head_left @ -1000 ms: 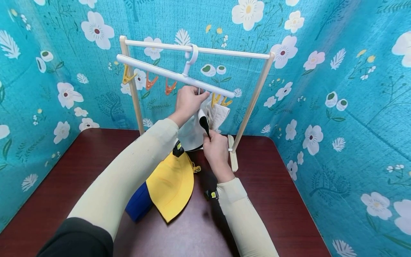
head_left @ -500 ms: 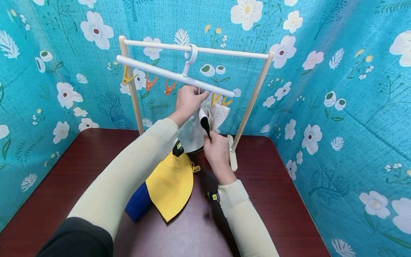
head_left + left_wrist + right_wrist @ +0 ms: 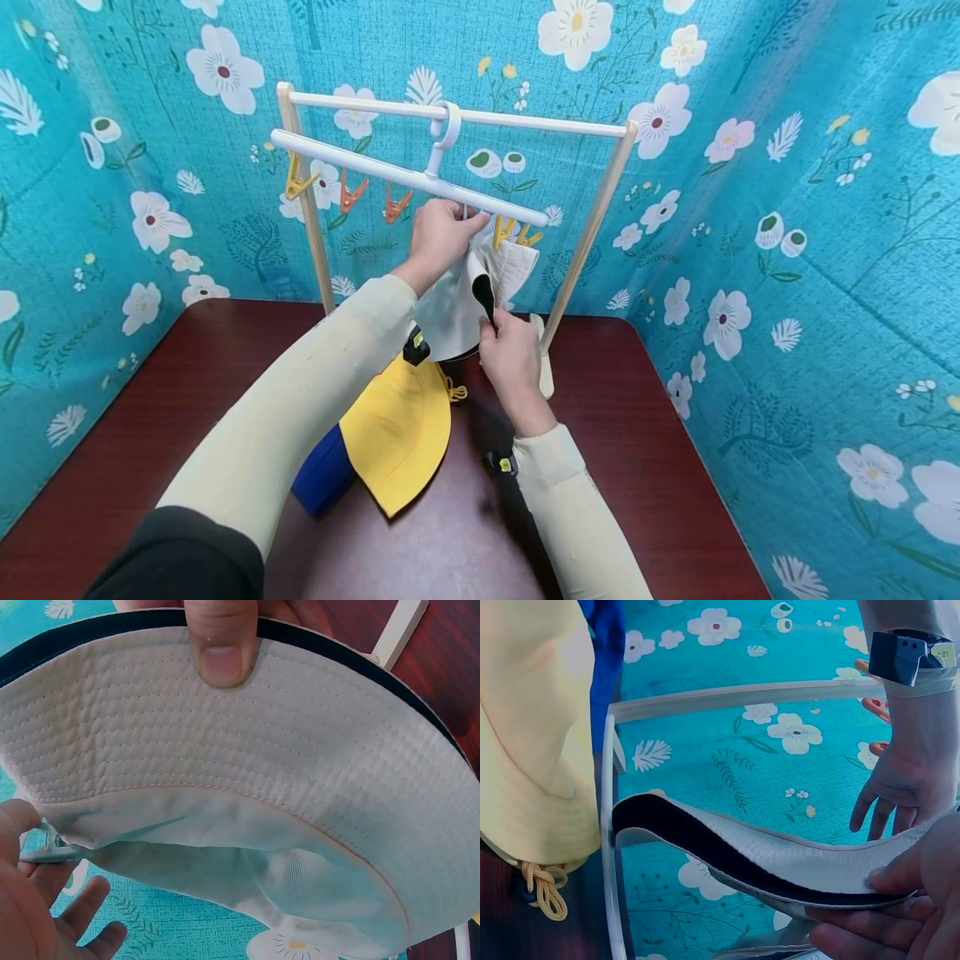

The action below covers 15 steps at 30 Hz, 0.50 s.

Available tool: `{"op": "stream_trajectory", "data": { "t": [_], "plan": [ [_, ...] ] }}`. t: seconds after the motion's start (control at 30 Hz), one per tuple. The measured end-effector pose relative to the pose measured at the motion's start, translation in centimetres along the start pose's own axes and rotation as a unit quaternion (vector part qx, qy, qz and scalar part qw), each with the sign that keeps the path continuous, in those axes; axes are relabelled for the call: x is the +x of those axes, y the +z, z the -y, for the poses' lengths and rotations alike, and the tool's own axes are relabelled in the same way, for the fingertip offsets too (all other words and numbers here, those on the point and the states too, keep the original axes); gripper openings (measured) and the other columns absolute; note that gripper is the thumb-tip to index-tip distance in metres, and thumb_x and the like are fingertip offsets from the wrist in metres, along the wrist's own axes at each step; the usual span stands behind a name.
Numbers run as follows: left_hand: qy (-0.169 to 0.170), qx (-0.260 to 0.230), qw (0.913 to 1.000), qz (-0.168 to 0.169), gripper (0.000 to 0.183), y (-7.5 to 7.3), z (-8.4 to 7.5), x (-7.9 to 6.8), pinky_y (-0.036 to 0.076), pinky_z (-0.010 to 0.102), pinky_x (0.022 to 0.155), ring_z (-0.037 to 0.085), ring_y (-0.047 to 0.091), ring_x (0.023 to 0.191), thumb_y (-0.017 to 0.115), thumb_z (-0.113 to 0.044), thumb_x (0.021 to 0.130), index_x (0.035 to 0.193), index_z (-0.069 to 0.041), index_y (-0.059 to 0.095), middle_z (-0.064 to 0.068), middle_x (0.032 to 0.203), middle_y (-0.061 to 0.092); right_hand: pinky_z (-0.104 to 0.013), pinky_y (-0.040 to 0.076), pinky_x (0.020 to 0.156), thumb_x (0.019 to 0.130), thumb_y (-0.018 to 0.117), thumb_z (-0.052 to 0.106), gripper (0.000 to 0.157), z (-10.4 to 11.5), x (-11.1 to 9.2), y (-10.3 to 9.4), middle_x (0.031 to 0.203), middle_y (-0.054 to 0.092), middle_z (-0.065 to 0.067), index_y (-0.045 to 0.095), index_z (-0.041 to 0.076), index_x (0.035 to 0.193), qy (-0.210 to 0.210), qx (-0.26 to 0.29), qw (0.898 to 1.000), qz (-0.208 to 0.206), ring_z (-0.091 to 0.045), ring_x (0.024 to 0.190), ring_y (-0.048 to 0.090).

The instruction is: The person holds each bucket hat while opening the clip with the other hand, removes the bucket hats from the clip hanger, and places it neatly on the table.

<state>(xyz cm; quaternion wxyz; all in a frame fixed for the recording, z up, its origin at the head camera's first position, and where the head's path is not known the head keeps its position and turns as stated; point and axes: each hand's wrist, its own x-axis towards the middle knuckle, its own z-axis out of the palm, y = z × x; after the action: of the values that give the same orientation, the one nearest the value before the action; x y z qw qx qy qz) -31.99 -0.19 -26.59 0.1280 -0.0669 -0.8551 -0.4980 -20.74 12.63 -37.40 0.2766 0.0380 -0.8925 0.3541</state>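
A pale bucket hat [image 3: 187, 727] with a stitched brim and dark edge hangs below the white hanger bar [image 3: 352, 165]. My left hand [image 3: 441, 237] is just under the bar and pinches a pale clip [image 3: 56, 844] at one edge of the hat. Its other fingers spread loosely in the left wrist view. Lower and to the right, my right hand [image 3: 513, 354] pinches the brim, thumb on its stitched face. The brim curves away from that hand in the right wrist view. A yellow clip [image 3: 501, 233] stands close to the hat's top; whether it grips the fabric I cannot tell.
A wooden rack [image 3: 600, 229] carries the tilted hanger by its hook [image 3: 450, 127]. Orange clips [image 3: 396, 202] and another yellow clip [image 3: 297, 179] hang at left. On the table [image 3: 637, 467] lie a yellow hat [image 3: 401, 433] with a cord and a blue item [image 3: 324, 471].
My right hand has shifted slightly right and down, drawing the brim with it. My left hand stays at the clip under the bar.
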Motion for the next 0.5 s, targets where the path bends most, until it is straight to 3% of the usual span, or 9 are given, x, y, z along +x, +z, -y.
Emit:
{"op": "stream_trajectory", "data": {
  "t": [0.27,0.5],
  "plan": [
    [0.004,-0.001,1.0,-0.003,0.048,-0.02,-0.17,-0.24,0.031,0.029,0.048,0.017,0.041,0.052,0.07,-0.05,0.095,0.082,-0.004,0.075,-0.002,0.053,0.046,-0.03,0.034,0.037,0.098,0.068,0.017,0.039,-0.04,-0.29,-0.37,0.047,0.046,0.002,0.052,0.016,0.062,-0.008,0.0,1.0,-0.013,-0.013,0.039,0.045],
    [-0.001,-0.005,1.0,-0.007,0.042,-0.11,-0.14,-0.16,0.032,0.028,0.049,0.016,0.042,0.053,0.071,-0.049,0.095,0.071,-0.014,0.07,-0.003,0.054,0.047,-0.03,0.032,0.038,0.097,0.068,0.014,0.039,-0.02,-0.49,-0.77,0.047,0.044,0.002,0.052,0.015,0.062,-0.032,0.003,0.999,-0.018,-0.013,0.039,0.042]
  ]
}}
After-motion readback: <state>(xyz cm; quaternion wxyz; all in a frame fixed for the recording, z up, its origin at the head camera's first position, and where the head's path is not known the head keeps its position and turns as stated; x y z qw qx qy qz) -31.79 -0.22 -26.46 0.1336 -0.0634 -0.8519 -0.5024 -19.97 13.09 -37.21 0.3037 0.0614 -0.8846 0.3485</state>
